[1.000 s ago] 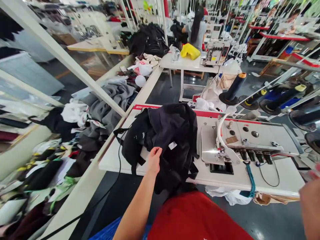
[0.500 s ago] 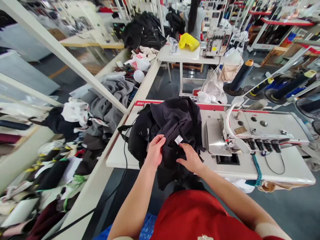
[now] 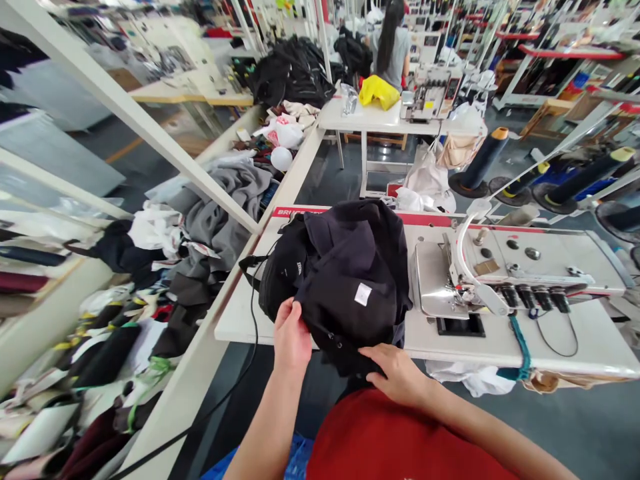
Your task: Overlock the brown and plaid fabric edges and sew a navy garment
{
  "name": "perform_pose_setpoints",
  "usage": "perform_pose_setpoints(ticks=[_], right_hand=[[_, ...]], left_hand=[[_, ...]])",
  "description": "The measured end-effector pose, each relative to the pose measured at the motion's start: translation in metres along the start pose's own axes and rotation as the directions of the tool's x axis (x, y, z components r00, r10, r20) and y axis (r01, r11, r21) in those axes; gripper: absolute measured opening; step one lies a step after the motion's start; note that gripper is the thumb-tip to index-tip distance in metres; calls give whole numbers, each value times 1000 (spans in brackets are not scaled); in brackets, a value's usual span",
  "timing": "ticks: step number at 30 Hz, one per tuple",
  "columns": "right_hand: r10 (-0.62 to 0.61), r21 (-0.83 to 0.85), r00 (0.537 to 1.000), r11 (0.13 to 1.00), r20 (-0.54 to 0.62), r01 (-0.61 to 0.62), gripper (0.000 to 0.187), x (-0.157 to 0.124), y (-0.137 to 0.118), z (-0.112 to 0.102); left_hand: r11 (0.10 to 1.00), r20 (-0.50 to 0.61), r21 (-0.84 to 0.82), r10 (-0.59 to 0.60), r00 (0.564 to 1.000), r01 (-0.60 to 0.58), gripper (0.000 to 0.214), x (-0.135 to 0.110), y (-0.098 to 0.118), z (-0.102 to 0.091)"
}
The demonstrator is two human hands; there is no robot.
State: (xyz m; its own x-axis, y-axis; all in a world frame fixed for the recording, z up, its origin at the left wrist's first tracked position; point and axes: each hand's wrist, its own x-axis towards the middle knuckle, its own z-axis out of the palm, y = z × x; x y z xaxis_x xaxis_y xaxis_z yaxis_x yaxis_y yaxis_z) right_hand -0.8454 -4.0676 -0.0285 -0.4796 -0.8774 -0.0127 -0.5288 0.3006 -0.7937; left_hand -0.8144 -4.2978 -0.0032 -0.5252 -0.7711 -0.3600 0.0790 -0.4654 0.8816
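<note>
Before me, a black fabric garment (image 3: 350, 293) lies on the white surface (image 3: 500, 343), just left of the steel overlock machine (image 3: 500, 280); heaped clothes (image 3: 215, 227) lie further left.

The left hand (image 3: 293, 337) is held raised, its fingers curled and directed away from the body, the left forearm (image 3: 270, 420) angled up from below. The right hand (image 3: 395, 375) is laid palm down, its fingers directed inward, the right forearm (image 3: 475, 427) extended from the lower right.

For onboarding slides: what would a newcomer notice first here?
A black garment with a white label, between the left hand and right hand, sits on the white sewing table beside an overlock machine. Heaped grey fabric lies to its left; a yellow bag stands out far behind.
</note>
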Motion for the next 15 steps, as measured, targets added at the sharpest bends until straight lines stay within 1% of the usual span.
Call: perform_pose_setpoints(ticks=[2,4,5,7,9,11,13,15], right_hand=[[70,65,998,995,4,-70,40,-3,21,17],[118,121,992,986,-49,-112,32,-3,38,21],[142,134,985,983,-98,-129,29,-1,46,20],[194,136,954,977,-228,-166,26,6,60,13],[223,107,906,974,-361,-197,28,20,73,5],[234,66,852,971,-468,-230,34,38,84,-2],[281,48,795,952,-538,-304,41,58,92,-8],[371,62,753,913,-544,-404,44,76,97,-13]], left_hand=[[997,-116,20,-70,991,73,41,9,-25,-30],[995,-181,30,-92,979,99,40,15,-41,-51],[994,-192,34,-94,977,103,39,17,-46,-58],[992,-188,50,-103,977,114,37,20,-51,-62],[987,-158,85,-126,979,140,36,22,-52,-61],[977,-121,132,-153,981,169,36,28,-52,-59],[965,-98,178,-176,980,191,37,34,-54,-58],[954,-86,211,-199,976,213,37,40,-55,-60]])
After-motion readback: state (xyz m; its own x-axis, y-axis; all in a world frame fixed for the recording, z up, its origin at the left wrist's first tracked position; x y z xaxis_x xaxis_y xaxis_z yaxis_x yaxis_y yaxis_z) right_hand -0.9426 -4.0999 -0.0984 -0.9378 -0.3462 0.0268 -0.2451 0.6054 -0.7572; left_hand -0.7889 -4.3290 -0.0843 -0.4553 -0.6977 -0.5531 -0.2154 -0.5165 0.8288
